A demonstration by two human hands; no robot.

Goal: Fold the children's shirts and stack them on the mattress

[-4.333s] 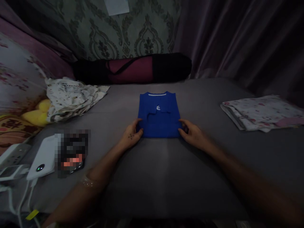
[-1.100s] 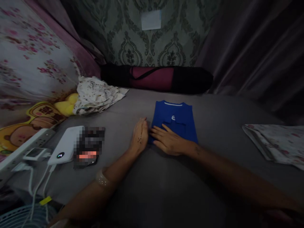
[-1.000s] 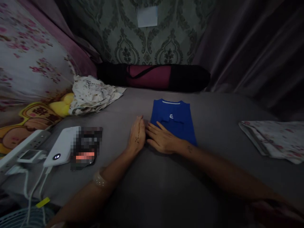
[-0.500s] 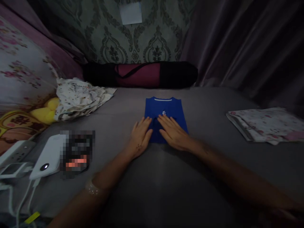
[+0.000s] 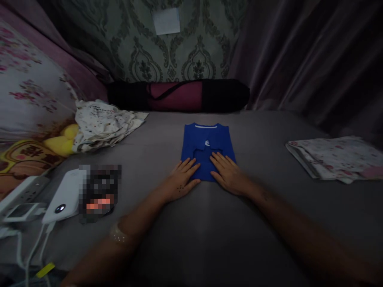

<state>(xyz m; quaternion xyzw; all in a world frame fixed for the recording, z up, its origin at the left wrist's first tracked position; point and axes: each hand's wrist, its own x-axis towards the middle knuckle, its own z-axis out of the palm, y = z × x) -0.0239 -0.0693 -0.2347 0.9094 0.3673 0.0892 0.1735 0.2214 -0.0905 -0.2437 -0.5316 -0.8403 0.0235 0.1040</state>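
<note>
A blue T-shirt (image 5: 197, 137) lies folded into a neat rectangle on the grey bed sheet (image 5: 191, 235), its neckline with a white strip facing away from me. A small white print shows near its middle, above a folded edge. My left hand (image 5: 182, 179) rests flat on the lower left corner of the shirt, fingers spread. On the lower right part lies my right hand (image 5: 227, 171), palm down with the fingers stretched out. Neither hand grips the cloth.
A black and maroon roll bag (image 5: 176, 95) lies along the wall. To the left are a crumpled white printed cloth (image 5: 101, 123), yellow plush items (image 5: 60, 141), a white power bank (image 5: 64, 197), a power strip (image 5: 25, 191) and cables. Folded floral fabric (image 5: 338, 157) lies right.
Both hands have slid back toward me over the shirt, and my right hand has shifted a little right. The white print and folded edge are now more exposed.
</note>
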